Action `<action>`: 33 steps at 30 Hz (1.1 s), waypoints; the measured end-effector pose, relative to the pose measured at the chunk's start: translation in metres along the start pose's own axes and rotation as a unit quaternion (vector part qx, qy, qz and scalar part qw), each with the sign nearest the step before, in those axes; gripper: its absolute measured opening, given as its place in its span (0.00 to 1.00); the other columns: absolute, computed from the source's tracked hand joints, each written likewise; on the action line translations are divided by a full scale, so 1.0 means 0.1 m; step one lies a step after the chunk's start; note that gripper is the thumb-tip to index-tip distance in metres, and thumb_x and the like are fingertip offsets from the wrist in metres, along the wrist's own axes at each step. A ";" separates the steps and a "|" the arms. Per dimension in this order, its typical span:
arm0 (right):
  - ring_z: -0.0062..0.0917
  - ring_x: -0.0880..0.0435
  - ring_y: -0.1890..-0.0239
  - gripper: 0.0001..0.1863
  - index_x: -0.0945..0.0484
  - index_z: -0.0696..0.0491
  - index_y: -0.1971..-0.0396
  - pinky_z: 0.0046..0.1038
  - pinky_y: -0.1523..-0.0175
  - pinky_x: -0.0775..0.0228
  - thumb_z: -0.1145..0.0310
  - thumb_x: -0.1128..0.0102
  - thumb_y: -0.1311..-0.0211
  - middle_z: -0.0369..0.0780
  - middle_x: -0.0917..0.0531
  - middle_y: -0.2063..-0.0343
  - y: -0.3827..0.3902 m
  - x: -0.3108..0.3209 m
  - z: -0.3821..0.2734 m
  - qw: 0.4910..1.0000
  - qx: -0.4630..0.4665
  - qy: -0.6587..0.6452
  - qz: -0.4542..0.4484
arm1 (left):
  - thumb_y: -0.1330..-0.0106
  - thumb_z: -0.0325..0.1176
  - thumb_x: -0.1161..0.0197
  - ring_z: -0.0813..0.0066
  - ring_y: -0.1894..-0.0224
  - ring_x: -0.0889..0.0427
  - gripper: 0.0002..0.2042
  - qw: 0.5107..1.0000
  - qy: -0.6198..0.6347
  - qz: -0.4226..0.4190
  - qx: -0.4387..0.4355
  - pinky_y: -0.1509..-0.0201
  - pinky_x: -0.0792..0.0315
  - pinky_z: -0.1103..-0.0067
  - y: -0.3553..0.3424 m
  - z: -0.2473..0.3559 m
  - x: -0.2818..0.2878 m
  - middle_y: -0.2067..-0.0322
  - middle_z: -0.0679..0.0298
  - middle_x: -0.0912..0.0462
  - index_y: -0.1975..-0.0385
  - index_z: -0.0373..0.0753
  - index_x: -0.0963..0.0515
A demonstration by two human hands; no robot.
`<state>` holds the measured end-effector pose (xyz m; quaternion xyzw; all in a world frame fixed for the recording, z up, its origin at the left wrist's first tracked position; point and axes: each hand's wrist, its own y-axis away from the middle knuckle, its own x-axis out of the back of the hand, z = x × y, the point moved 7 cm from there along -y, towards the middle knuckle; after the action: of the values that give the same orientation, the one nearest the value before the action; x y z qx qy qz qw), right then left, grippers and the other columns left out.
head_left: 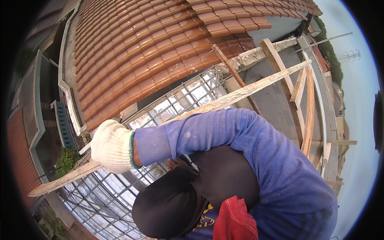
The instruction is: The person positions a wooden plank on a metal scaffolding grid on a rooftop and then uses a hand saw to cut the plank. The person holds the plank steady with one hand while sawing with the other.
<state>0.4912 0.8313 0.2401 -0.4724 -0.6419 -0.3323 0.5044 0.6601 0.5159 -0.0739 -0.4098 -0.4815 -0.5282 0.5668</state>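
Observation:
Neither my left hand nor my right hand shows. Close in front, a co-worker in a black hood and blue long sleeves bends over, filling the lower middle and right. The co-worker's gloved hand, in white knit with a green cuff edge, is closed at a long rough wooden batten. This batten slants from the lower left to the upper right, partly hidden by glove and sleeve. A small red-tipped object juts up beside the glove; its kind is unclear. Some bare skin shows beneath the sleeve. A red cloth hangs at the bottom.
Glazed brown roof tiles slope across the top. Below the batten lies a metal bar grid over a pale surface. Upright and slanting timbers stand at the right, near a rusty bar. A lower street-side wall lies left.

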 end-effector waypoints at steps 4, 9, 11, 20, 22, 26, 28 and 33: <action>0.42 0.06 0.69 0.12 0.05 0.52 0.70 0.49 0.66 0.19 0.61 0.29 0.50 0.47 0.08 0.73 -0.24 0.10 -0.07 0.999 0.006 -0.040 -0.023 | 0.20 0.53 0.42 0.37 0.24 0.32 0.35 0.994 -0.010 0.037 0.099 0.15 0.46 0.47 0.12 -0.30 0.07 0.27 0.38 0.27 0.27 0.28 0.28; 0.42 0.09 0.76 0.23 0.10 0.51 0.71 0.44 0.68 0.19 0.43 0.26 0.39 0.45 0.14 0.82 -0.13 0.19 0.16 0.999 -0.035 0.028 -0.023 | 0.21 0.54 0.42 0.36 0.22 0.34 0.35 0.964 -0.068 0.067 0.249 0.15 0.48 0.47 0.12 -0.39 0.21 0.27 0.38 0.28 0.27 0.28 0.28; 0.44 0.08 0.73 0.25 0.10 0.53 0.72 0.46 0.65 0.18 0.43 0.24 0.42 0.47 0.13 0.81 -0.22 0.31 0.02 0.995 -0.058 0.047 -0.066 | 0.27 0.54 0.38 0.34 0.19 0.38 0.38 0.959 -0.067 0.082 0.263 0.13 0.52 0.47 0.10 -0.60 0.27 0.25 0.38 0.29 0.27 0.28 0.28; 0.49 0.10 0.73 0.21 0.14 0.55 0.78 0.46 0.61 0.19 0.49 0.24 0.44 0.50 0.15 0.81 -0.33 0.30 -0.23 0.992 -0.069 0.070 -0.083 | 0.32 0.52 0.33 0.34 0.23 0.35 0.39 0.951 -0.014 0.062 0.303 0.14 0.53 0.45 0.28 -0.60 0.46 0.28 0.38 0.29 0.28 0.28 0.28; 0.49 0.11 0.73 0.22 0.14 0.55 0.78 0.46 0.62 0.20 0.49 0.23 0.44 0.50 0.16 0.81 -0.32 0.30 -0.16 0.991 -0.072 0.071 -0.082 | 0.32 0.52 0.33 0.34 0.23 0.35 0.39 0.952 -0.011 0.071 0.299 0.14 0.53 0.45 0.28 -0.57 0.45 0.28 0.38 0.29 0.28 0.28 0.28; 0.49 0.12 0.74 0.22 0.16 0.54 0.79 0.47 0.63 0.21 0.49 0.23 0.45 0.49 0.16 0.82 -0.33 0.31 -0.12 0.993 -0.064 0.067 -0.071 | 0.32 0.52 0.32 0.34 0.23 0.35 0.39 0.953 -0.024 0.097 0.286 0.14 0.52 0.45 0.29 -0.59 0.40 0.27 0.39 0.29 0.28 0.29 0.28; 0.50 0.12 0.74 0.23 0.16 0.54 0.80 0.47 0.63 0.22 0.48 0.23 0.45 0.49 0.17 0.82 -0.35 0.31 -0.11 0.993 -0.068 0.067 -0.073 | 0.32 0.51 0.32 0.34 0.23 0.36 0.39 0.952 -0.022 0.098 0.289 0.14 0.52 0.45 0.29 -0.59 0.41 0.27 0.39 0.29 0.27 0.29 0.28; 0.50 0.13 0.74 0.23 0.16 0.54 0.80 0.47 0.64 0.22 0.48 0.22 0.46 0.50 0.18 0.83 -0.35 0.29 -0.09 0.993 -0.065 0.074 -0.063 | 0.33 0.51 0.31 0.34 0.22 0.37 0.39 0.952 -0.015 0.100 0.290 0.14 0.52 0.44 0.28 -0.63 0.39 0.27 0.39 0.29 0.27 0.30 0.28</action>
<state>0.4602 0.8190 0.2722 -0.4367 -0.6083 -0.4386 0.4970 0.6938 0.4496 -0.0468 -0.2820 -0.5787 -0.3003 0.7038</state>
